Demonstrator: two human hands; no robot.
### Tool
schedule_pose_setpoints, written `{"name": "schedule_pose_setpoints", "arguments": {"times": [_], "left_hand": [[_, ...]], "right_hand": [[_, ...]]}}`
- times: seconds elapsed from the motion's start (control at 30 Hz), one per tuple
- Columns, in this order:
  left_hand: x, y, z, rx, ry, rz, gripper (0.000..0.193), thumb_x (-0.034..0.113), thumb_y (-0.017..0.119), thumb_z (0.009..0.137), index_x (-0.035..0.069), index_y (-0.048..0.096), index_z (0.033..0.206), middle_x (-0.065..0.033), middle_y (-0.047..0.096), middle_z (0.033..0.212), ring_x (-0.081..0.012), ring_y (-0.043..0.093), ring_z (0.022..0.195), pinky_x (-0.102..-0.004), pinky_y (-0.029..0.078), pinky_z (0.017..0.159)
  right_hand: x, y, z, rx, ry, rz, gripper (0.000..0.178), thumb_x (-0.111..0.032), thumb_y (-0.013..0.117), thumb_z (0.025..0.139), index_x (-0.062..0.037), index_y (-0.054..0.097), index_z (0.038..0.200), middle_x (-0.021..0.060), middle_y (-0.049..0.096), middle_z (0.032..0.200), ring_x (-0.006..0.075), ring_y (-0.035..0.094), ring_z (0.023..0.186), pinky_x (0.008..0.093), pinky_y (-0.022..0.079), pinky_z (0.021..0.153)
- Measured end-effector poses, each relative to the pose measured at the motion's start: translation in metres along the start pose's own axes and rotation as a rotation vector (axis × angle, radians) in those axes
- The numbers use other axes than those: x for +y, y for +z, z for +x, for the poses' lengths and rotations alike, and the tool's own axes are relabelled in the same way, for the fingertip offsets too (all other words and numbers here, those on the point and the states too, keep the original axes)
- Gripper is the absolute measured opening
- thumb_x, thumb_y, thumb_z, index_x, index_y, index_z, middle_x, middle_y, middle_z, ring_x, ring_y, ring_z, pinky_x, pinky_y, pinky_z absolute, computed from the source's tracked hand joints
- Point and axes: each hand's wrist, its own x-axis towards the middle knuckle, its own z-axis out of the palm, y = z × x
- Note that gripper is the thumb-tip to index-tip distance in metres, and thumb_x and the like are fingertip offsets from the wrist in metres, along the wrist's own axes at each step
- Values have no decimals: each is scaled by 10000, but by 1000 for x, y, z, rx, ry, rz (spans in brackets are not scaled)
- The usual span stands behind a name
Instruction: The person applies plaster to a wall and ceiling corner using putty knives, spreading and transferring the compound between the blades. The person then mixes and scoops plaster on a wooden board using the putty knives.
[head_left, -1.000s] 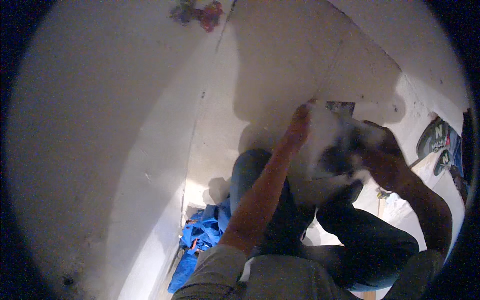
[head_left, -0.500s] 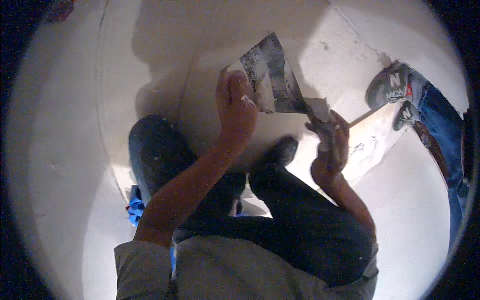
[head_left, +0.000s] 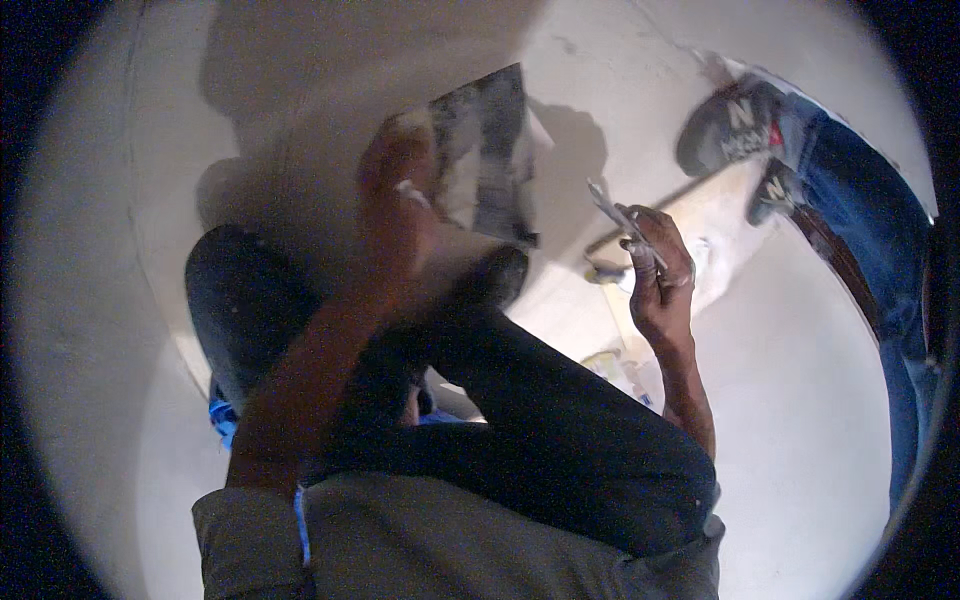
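Note:
My left hand (head_left: 398,195) is closed on the edge of a wide, flat metal putty blade (head_left: 497,150) smeared with pale and grey filler. A white smear marks one of its fingers, and motion blurs the hand. To the right, my right hand (head_left: 664,262) grips a thin putty knife (head_left: 608,208), seen almost edge-on, its tip pointing up and left. The two tools are apart, with a gap of pale surface and shadow between them.
Behind my right hand lies a pale board (head_left: 722,222) with a wooden edge. Another person's grey shoe (head_left: 728,125) and blue jeans (head_left: 868,215) are at the right. Blue material (head_left: 222,422) lies beside my left knee (head_left: 240,290). Near my right forearm is a small printed item (head_left: 640,380).
The putty knife has come away from the wide blade, and my right hand has turned it upward. My left hand and the blade have shifted left in view, along with the whole scene.

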Motion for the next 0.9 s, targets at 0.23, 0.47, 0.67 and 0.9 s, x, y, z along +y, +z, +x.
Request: {"name": "schedule_pose_setpoints", "arguments": {"times": [0.23,0.47,0.67,0.9], "left_hand": [[-25,-46,-25,-252,-45,-423,376,51,466,909,4,462,1282,-175,499,1283,-323,484,1198,-403,374,1038],[-126,-79,-63,-369,236,-86,387,61,494,901,54,479,1288,-186,483,1310,-337,477,1211,-427,379,1036],[-131,-83,-37,-327,290,13,387,57,501,895,64,490,1282,-192,480,1314,-342,473,1215,-436,381,1035],[-131,-74,-18,-320,331,21,387,53,508,888,75,503,1275,-198,476,1319,-347,469,1219,-446,382,1033]], "right_hand": [[61,-18,-86,56,277,-92,237,-48,487,907,-7,589,1117,192,615,1068,334,598,955,376,482,829],[191,-11,-221,453,546,-351,239,-67,461,928,6,565,1131,216,606,1076,397,580,997,425,470,852],[258,-25,-239,538,565,-484,325,-170,448,951,-18,545,1221,207,629,1077,300,619,946,370,486,801],[277,-17,-180,647,302,-591,293,-39,478,901,-30,586,1173,174,613,1134,348,564,1043,413,435,909]]}}
